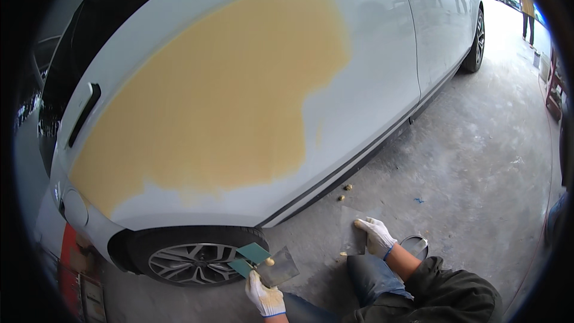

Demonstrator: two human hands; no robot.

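My left hand [263,296], in a white knit glove with a blue cuff edge, is closed on several thin flat putty spreaders. Two parts of these are green [255,253], and a grey one [280,268] carries a small lump of yellow putty [270,262]. My right hand [376,237], gloved alike, grips a thin grey putty spreader [354,227] with a yellowish smear at its lower corner. Before me stands a white car, its side panel [382,54] covered in part by a broad patch of yellow putty [233,96]. Neither hand touches the car.
The rear wheel [200,263] is close to my left hand. Small yellow lumps [348,187] lie on the concrete floor [466,161]. A round rimmed object [415,245] is beside my right wrist. Far off at the right, a person [526,12] stands. Red equipment [73,263] is at the lower left.
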